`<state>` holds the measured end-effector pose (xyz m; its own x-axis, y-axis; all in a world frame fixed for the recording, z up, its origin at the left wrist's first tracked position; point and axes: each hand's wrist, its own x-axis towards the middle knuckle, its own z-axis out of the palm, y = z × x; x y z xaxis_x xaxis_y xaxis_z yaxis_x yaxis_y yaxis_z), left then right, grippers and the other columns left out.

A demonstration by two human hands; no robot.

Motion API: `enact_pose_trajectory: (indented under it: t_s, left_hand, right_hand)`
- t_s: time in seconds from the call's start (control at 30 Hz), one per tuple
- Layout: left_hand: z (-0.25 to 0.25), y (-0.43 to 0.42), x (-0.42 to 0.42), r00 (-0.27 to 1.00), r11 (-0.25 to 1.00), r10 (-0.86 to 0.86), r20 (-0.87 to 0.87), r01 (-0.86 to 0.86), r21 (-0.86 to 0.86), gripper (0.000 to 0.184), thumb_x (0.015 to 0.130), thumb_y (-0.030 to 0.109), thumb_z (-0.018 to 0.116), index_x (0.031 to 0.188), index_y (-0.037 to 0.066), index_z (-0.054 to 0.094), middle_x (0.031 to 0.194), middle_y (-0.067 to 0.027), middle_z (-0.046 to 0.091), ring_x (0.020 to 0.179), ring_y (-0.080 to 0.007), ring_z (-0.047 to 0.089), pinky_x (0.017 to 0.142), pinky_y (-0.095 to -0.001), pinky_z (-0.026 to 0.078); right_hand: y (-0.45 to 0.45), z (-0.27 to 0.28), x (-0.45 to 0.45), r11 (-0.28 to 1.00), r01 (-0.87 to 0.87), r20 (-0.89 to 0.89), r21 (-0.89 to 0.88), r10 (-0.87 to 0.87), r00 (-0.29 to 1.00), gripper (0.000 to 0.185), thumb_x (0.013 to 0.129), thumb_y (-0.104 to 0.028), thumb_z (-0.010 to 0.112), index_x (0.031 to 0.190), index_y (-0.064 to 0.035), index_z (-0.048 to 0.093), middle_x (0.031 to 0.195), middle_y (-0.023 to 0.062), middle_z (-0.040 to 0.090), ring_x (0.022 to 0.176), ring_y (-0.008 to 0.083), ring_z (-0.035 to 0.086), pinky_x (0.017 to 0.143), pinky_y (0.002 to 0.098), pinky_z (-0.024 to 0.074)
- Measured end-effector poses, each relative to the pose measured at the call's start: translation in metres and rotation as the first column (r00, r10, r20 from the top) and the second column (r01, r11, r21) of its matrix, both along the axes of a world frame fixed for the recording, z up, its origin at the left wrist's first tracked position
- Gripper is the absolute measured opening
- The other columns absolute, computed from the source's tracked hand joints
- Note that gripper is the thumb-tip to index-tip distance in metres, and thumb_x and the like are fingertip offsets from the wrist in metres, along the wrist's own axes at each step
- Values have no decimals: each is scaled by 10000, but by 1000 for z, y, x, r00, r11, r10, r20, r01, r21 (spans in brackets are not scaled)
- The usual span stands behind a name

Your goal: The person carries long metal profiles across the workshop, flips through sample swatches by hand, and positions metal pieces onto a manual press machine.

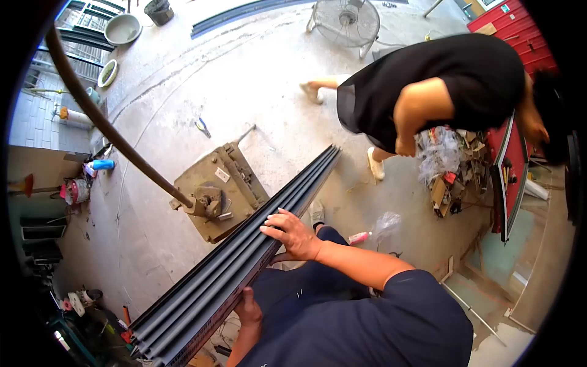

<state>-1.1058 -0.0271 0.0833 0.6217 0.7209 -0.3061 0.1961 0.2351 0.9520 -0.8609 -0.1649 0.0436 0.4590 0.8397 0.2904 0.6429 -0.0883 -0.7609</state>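
Note:
A long bundle of dark grey ribbed profiles [244, 238], seemingly metal, runs slantwise in front of my body, from the lower left up to the middle. My right hand [293, 235] grips it near its middle, fingers over the top and thumb at the near side. Closer to the lower end, my left hand [247, 312] holds the near edge with its thumb up; its other fingers are hidden beneath. Just beyond the bundle stands a dusty metal machine [220, 189] with a long curved lever [110, 125].
A co-worker in black [440, 85] bends over at the right, beside a scrap heap [452, 165] and a red-topped bench [510, 165]. A floor fan [347, 21] stands at the back. Pliers [202, 127] and a pink bottle [359, 238] lie on the floor.

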Motion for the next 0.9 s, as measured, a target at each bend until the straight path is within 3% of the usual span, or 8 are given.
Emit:
enact_pose_trajectory:
  t_s: [0.2, 0.27, 0.37, 0.47, 0.5, 0.63, 0.73, 0.9]
  left_hand:
    - [-12, 26, -37, 992, 979, 90, -88, -104, -174, 698, 1014, 413, 690, 1516, 1, 433, 1546, -119, 474, 1411, -292, 448, 1228, -474, 275]
    - [-10, 31, -39, 991, 965, 104, -86, -121, -231, 724, 1004, 455, 691, 1503, -10, 449, 1538, -119, 488, 1407, -282, 450, 1224, -457, 276]
    - [-19, 38, -50, 979, 947, 138, -152, -176, -268, 886, 935, 580, 713, 1541, 5, 416, 1569, -140, 470, 1453, -317, 425, 1259, -481, 261]
    - [-26, 38, -39, 941, 925, 238, -241, -295, -240, 980, 862, 634, 762, 1551, 31, 414, 1574, -129, 464, 1460, -313, 419, 1265, -478, 263]
    - [-33, 38, -49, 935, 911, 245, -257, -313, -269, 1066, 839, 639, 781, 1598, 44, 327, 1606, -150, 407, 1487, -326, 385, 1289, -510, 241]
    - [-48, 28, -80, 946, 886, 188, -266, -280, -370, 1100, 799, 666, 801, 1614, 92, 336, 1649, -106, 374, 1513, -322, 352, 1281, -539, 235]
    - [-53, 21, -82, 926, 860, 258, -275, -350, -371, 1160, 691, 645, 890, 1587, 94, 403, 1632, -99, 417, 1468, -334, 432, 1262, -534, 269]
    - [-96, 25, -89, 913, 866, 306, -270, -385, -320, 1121, 721, 638, 847, 1593, 101, 391, 1634, -96, 415, 1475, -320, 424, 1267, -528, 257]
  right_hand:
    - [23, -55, -15, 999, -25, -44, 39, 27, 999, 912, 698, -364, 893, 1496, -193, 485, 1469, 125, 514, 1411, 340, 481, 1220, 561, 330]
    - [27, -71, -21, 998, -61, -13, -17, 60, 998, 757, 801, -282, 817, 1488, -240, 500, 1480, 120, 524, 1404, 319, 498, 1221, 534, 342]
    - [31, -110, -29, 999, -51, 123, 8, 49, 991, 765, 837, -249, 733, 1547, -292, 451, 1499, 102, 503, 1426, 290, 467, 1245, 509, 318]
    - [28, -144, -27, 998, -62, 93, -19, 63, 994, 657, 913, -182, 607, 1538, -324, 462, 1484, 95, 523, 1423, 278, 476, 1238, 502, 330]
    - [27, -160, -31, 998, -68, 123, 5, 67, 990, 631, 921, -150, 572, 1521, -323, 478, 1447, 94, 543, 1372, 278, 514, 1218, 492, 353]
    - [21, -188, -50, 992, -71, 135, 105, 56, 989, 564, 976, -136, 566, 1500, -334, 499, 1351, 88, 582, 1213, 254, 584, 1124, 438, 437]
    - [18, -206, -55, 978, -96, 121, 183, 75, 990, 566, 994, -144, 538, 1525, -329, 480, 1353, 85, 590, 1200, 244, 594, 1050, 392, 461]
    - [19, -220, -60, 964, -65, 91, 260, 42, 995, 604, 1000, -95, 536, 1557, -312, 452, 1347, 84, 602, 1200, 233, 610, 1045, 357, 471]
